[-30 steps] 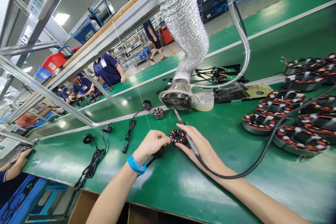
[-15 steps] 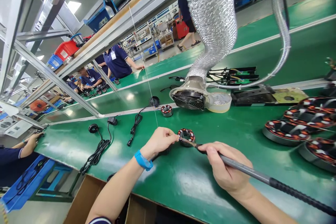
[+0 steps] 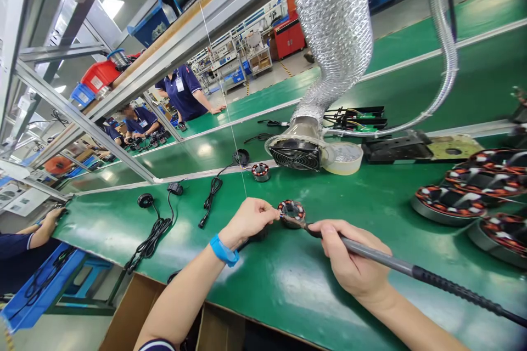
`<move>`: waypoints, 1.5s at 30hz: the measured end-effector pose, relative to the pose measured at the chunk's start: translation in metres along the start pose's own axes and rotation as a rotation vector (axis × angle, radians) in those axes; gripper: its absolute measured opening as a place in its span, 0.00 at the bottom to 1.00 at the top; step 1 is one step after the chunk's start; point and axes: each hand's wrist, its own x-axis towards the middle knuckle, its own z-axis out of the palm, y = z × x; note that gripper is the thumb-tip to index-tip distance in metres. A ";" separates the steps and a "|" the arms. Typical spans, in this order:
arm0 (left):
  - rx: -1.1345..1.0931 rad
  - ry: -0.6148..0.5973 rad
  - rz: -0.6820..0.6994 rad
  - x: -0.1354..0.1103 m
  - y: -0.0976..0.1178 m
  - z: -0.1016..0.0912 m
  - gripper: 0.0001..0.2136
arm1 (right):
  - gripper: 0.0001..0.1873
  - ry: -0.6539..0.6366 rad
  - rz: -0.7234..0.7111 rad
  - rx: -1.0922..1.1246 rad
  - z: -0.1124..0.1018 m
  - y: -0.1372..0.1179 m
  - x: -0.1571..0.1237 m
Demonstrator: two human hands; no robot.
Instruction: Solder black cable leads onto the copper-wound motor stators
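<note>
— Left hand (image 3: 247, 222) is pinching its fingertips shut, apparently on the thin wire (image 3: 231, 137), at the stator (image 3: 291, 211) rim. Right hand (image 3: 349, 263) is gripping the iron (image 3: 382, 259) like a pen, its tip touching the same spot.
— How is the worker doing this well?
— Likely by bracing both wrists on the bench (image 3: 288, 290) and feeding wire lightly.
— And the stator?
— It is lying flat just beyond the hands: a small ring with copper-red coils and a dark centre.
</note>
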 end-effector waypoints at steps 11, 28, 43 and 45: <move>-0.002 0.002 -0.012 -0.002 0.003 0.001 0.11 | 0.14 0.001 0.245 0.110 0.004 0.003 -0.005; -0.007 0.011 -0.019 -0.001 0.003 0.000 0.11 | 0.12 0.060 0.271 0.171 0.003 0.006 -0.005; 0.002 0.001 0.001 0.000 0.003 0.000 0.11 | 0.11 -0.033 0.204 0.038 0.009 0.008 0.005; 0.000 -0.002 0.006 0.000 0.002 0.000 0.11 | 0.10 -0.099 0.151 0.010 0.012 0.012 0.006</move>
